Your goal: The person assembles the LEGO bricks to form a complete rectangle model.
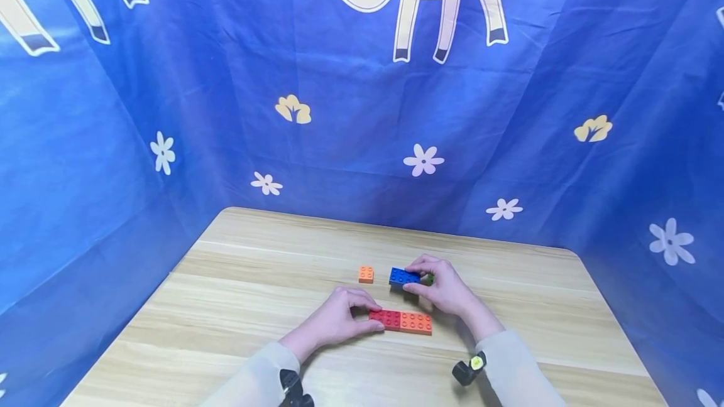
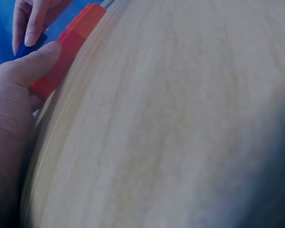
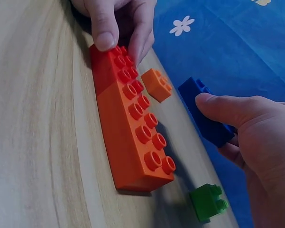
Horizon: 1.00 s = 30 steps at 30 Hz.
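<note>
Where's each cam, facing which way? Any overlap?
Head: worn on the head, faces forward and down at the table and blue cloth; left hand, right hand and sleeves show.
Left wrist: on that wrist, faces the table and red block; both hands show in part.
Right wrist: on that wrist, faces the long orange block; both hands show.
Head and right wrist share the green block and blue block.
</note>
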{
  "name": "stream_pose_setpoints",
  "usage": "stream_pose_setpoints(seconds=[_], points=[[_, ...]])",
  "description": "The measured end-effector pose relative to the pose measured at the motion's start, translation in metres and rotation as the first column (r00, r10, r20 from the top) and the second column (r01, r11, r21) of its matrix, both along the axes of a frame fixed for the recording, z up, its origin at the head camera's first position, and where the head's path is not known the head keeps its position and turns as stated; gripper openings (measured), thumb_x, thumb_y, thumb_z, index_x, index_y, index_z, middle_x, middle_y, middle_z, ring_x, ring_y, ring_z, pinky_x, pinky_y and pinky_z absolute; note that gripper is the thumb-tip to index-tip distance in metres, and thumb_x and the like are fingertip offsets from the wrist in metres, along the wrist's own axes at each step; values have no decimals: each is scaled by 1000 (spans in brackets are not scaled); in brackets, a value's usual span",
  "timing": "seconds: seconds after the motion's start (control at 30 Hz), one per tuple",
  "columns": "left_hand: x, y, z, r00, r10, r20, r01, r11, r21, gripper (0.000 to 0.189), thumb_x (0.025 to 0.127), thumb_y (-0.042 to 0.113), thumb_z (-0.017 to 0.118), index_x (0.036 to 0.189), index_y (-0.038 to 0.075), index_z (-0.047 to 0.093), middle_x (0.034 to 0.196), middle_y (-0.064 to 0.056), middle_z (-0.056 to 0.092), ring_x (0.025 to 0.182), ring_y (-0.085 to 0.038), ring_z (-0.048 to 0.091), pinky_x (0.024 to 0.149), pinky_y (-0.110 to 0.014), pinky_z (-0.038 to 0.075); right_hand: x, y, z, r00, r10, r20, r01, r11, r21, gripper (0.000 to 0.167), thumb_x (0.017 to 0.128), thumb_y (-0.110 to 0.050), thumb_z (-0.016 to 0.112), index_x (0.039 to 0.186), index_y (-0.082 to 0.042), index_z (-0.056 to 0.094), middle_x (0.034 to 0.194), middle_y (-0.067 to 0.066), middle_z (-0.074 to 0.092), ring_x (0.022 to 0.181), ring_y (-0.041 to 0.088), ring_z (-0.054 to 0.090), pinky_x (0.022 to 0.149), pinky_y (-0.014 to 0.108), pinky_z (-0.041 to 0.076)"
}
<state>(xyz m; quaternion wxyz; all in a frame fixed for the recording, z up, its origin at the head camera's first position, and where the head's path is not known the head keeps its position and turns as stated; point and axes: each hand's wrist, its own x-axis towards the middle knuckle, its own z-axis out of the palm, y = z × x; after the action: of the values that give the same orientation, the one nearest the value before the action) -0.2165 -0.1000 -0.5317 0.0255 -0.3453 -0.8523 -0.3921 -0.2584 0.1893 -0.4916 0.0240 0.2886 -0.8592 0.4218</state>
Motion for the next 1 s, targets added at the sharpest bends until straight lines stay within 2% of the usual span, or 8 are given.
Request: stream_pose_setpoints(seconds=[0.17,0.37,0.53,0.73,1.0], points=[[-1,1,1,1000,-11,4,11,1000,14,38,87,48,86,113,20,83,106,17,74,101,-4,67,96,-34,55,6,1,6,1000,7,6,-7,1000,-6,33,90,-24,87,119,-11,80,113,-10,71,105,15,67,90,41,57],[0,1,1,1000,-5,12,5,1000,21,38,87,48,87,112,20,83,105,17,74,101,-4,68,95,-34,55,13,3,10,1000,-1,3,1,1000,3,33,91,-26,87,120,-12,80,114,-11,70,105,14,66,91,38,56],[0,0,0,1000,-8,21,7,1000,24,38,87,49,87,112,21,83,106,18,74,101,-4,68,95,-34,55,20,4,14,1000,9,22,-9,1000,-12,34,91,-25,87,120,-11,80,113,-11,70,106,15,66,95,44,55],[-2,0,-2,1000,-11,13,11,1000,29,37,87,47,87,112,20,83,106,18,74,100,-4,68,94,-33,56,27,3,13,999,40,25,-39,999,-16,33,91,-23,87,120,-12,80,112,-11,69,106,15,66,97,45,56],[-2,1,0,1000,-7,22,6,1000,21,38,86,47,88,112,19,83,107,16,75,102,-5,68,95,-33,55,38,3,9,996,65,60,-65,998,1,33,89,-23,88,121,-15,80,113,-17,68,110,11,65,102,41,53]])
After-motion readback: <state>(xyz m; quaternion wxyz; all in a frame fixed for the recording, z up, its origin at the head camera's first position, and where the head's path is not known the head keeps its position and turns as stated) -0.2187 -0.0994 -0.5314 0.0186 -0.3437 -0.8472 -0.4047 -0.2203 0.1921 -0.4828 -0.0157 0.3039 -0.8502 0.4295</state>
